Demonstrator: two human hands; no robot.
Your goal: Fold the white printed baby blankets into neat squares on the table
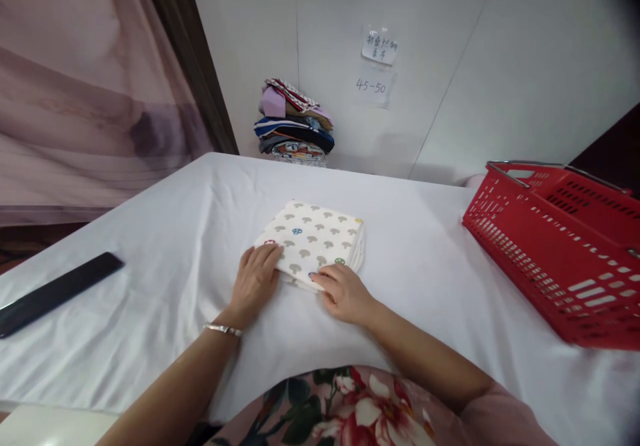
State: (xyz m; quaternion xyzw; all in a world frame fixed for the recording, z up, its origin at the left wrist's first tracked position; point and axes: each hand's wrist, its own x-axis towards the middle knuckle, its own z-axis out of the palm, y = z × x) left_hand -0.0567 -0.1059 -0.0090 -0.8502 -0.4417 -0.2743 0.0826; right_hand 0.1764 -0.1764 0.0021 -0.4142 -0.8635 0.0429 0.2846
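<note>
A folded white cloth (317,236) printed with grey mushrooms and a few coloured ones lies in a thick, layered square in front of me. My left hand (257,276) holds its near left corner, fingers on top and thumb at the front edge. A silvery bracelet circles that wrist. At the near right side, my right hand (345,293) has its fingers curled over the cloth's front edge, the thumb low against it. The undersides of the cloth and the tips of both thumbs are partly hidden.
A white sheet covers the table (415,246). On the right stands a red plastic basket (555,259) with metal handles. A long dark flat object (60,293) lies at left. Behind the far edge rises a stack of folded fabrics (295,123), near paper notes (377,66) on the wall.
</note>
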